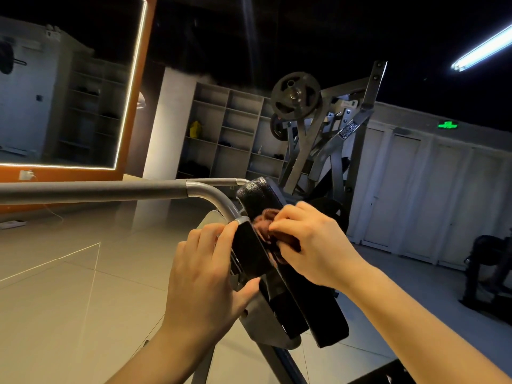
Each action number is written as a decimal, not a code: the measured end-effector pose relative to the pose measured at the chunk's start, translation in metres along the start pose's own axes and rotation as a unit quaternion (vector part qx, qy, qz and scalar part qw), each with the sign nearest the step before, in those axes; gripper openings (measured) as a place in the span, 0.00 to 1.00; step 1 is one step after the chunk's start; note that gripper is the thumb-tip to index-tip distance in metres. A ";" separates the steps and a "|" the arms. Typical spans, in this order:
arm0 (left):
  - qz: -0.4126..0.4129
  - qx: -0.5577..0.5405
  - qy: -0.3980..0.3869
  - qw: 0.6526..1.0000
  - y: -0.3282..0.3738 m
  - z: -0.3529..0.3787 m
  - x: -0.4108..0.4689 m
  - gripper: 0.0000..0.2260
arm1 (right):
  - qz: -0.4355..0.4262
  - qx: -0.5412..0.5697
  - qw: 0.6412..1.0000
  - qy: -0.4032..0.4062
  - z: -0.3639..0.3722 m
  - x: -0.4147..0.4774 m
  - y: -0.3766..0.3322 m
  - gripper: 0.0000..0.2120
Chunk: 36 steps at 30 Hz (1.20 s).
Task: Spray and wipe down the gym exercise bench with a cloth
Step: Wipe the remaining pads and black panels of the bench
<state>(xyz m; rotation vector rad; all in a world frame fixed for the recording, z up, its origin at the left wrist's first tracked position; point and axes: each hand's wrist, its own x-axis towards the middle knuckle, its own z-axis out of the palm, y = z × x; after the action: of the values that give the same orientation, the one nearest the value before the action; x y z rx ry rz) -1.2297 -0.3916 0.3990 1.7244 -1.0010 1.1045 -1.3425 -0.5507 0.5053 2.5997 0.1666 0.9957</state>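
On the bench pad (pixel 318 309), angled away up-left, right hand (pixel 310 245) pinches cloth (pixel 263 225); left hand (pixel 205 270) grips a side pad (pixel 250 250).

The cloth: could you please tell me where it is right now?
In the head view, centre frame, the brown cloth is bunched under the right hand against the black bench pad, just right of the left hand.

1. Pretty dim room, ceiling (pixel 304 29) basically black.
2. Light comes from the LED strip (pixel 130 87) round the mirror (pixel 69 92), a tube light (pixel 483 47) top right and a glowing green sign (pixel 447 125).
3. Floor (pixel 55 286) catches a soft sheen.
4. Wide-angle bends the edges; the cloth (pixel 264 224) looks a bit smeared.
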 end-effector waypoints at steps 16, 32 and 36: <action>-0.006 0.014 -0.016 1.000 0.002 -0.003 0.001 0.37 | 0.018 -0.015 0.999 0.035 0.020 -0.054 -0.004 0.09; -0.018 0.021 -0.018 0.999 0.009 -0.009 0.001 0.35 | 0.105 -0.041 0.988 0.108 0.006 0.018 -0.014 0.11; -0.019 0.014 -0.010 1.000 0.009 -0.006 0.001 0.35 | 0.170 -0.041 0.984 0.022 -0.004 -0.034 -0.017 0.08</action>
<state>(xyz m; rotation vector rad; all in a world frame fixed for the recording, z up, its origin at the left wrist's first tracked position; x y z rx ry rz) -1.2396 -0.3891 0.4032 1.7723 -0.9660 1.0838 -1.3705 -0.5414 0.4810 2.5816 -0.3130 1.1449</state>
